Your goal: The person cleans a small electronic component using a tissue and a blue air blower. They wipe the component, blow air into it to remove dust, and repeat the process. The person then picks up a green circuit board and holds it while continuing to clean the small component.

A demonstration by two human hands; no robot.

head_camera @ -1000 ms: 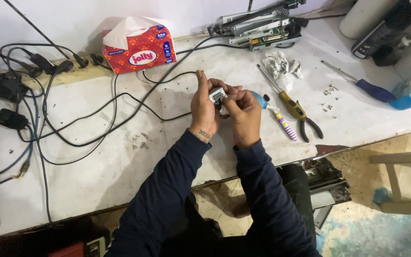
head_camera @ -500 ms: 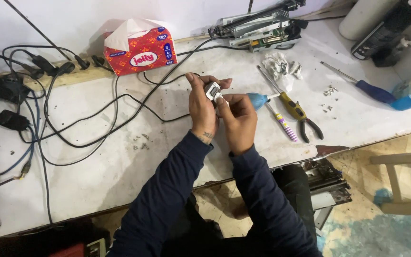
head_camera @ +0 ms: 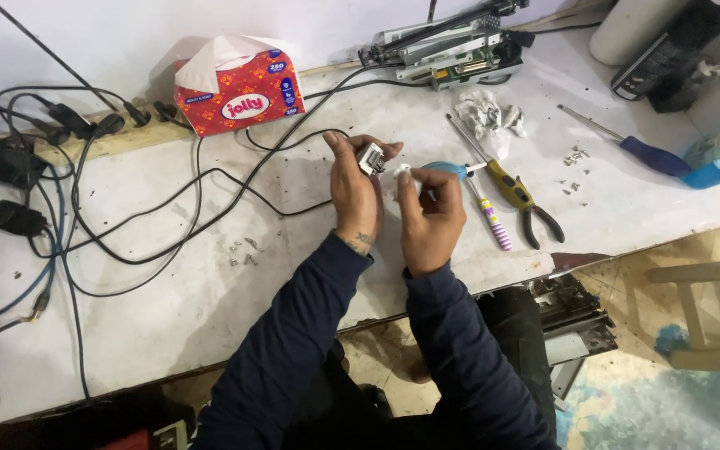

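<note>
My left hand [head_camera: 353, 193] pinches a small grey metal part [head_camera: 372, 157] between thumb and fingers, above the white table [head_camera: 168, 317]. My right hand [head_camera: 430, 215] is close beside it on the right, holding a small white wad [head_camera: 403, 173] at its fingertips, a short gap away from the part. A blue-handled tool [head_camera: 447, 169] lies on the table just behind my right hand. Both arms wear dark blue sleeves.
A red tissue box [head_camera: 237, 86] stands at the back. Black cables [head_camera: 152, 217] loop over the left side. Yellow-handled pliers [head_camera: 522, 198], a striped pen [head_camera: 492, 221], crumpled tissues [head_camera: 487, 112], loose screws [head_camera: 575, 157], a blue screwdriver [head_camera: 642, 150] and a dismantled metal mechanism [head_camera: 452, 46] lie to the right.
My hands have drawn slightly apart. The right hand, earlier pressed against the part, now holds the white wad a little to its right. The blue-handled tool shows behind it.
</note>
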